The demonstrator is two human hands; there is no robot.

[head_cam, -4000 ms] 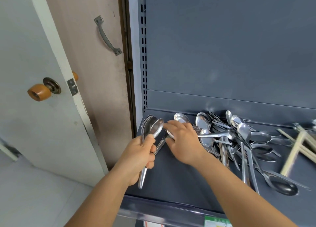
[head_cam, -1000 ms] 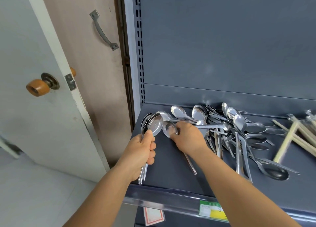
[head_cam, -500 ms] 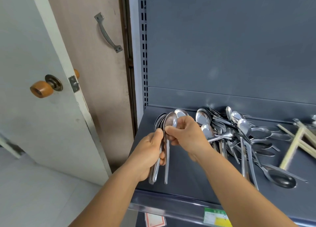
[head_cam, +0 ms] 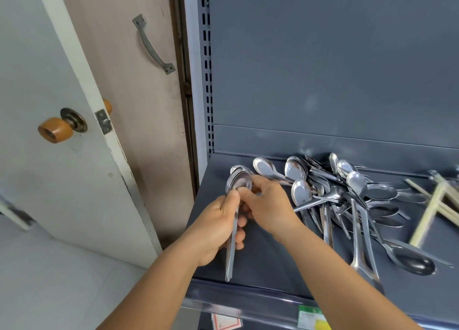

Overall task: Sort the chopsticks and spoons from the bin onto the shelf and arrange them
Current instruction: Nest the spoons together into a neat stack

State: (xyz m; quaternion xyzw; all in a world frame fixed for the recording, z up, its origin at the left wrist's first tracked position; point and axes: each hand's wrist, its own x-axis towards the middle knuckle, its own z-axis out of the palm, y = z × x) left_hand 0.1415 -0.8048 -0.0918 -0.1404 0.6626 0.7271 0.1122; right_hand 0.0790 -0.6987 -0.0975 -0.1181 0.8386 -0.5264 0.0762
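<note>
Currently: nested spoon stack (head_cam: 238, 183) at the shelf's (head_cam: 268, 262) left end, handles pointing toward the front edge, gripped in the left hand (head_cam: 218, 233), fingers curled round the handles. Right hand (head_cam: 268, 205) pinching the top bowl of that stack. Loose spoon pile (head_cam: 342, 193) just right, tangled, lying on the shelf. Chopsticks (head_cam: 432, 205) farther right, crossed. Door knob (head_cam: 56, 129) far left.
</note>
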